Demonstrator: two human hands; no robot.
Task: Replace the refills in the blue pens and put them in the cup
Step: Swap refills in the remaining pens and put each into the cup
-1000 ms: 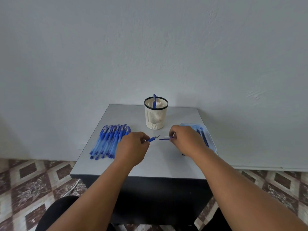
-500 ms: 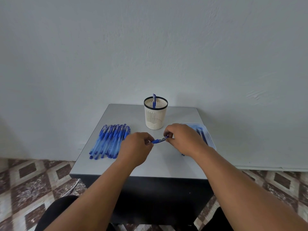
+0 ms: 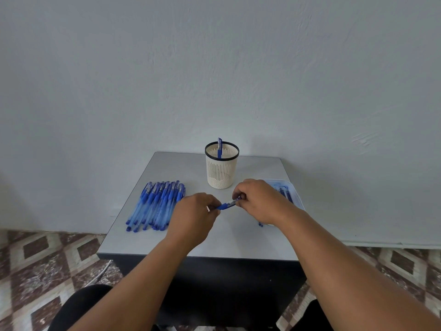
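Grey table against a pale wall: both hands pinch one pen at centre, left hand at 9, right hand at 3, seemingly reassembling it; next, the cup at 12 o'clock

The small square table top is light grey. The round plastic cup with thin slits is cream with a black rim. The row of see-through plastic pens is blue. The tiled floor has brown and cream diamonds.
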